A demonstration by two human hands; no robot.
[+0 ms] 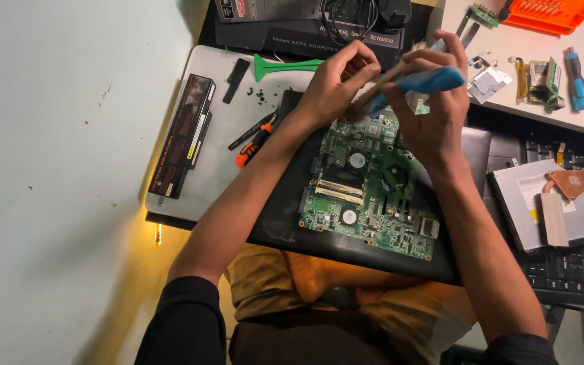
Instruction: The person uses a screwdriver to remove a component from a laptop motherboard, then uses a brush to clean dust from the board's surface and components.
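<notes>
On the black laptop panel (285, 223) across the person's lap lies one green motherboard (366, 189). Above its far edge, the right hand (434, 115) is clenched around one blue-handled tool (420, 82), tip angled down-left toward the board. The left hand (336, 81) has its fingers curled at that tip; whether it grips anything cannot be told. Left of the board: one laptop battery (182, 135), one orange-and-black screwdriver (255, 143), one green pry tool (285, 65). Right: one optical drive (542, 203), one copper heatsink (572, 182), one blue screwdriver (578, 81).

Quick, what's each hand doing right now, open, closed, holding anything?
Left hand: closed, fingers pinched at the top edge of the green circuit board.
Right hand: closed, holding a blue-handled brush.
</notes>
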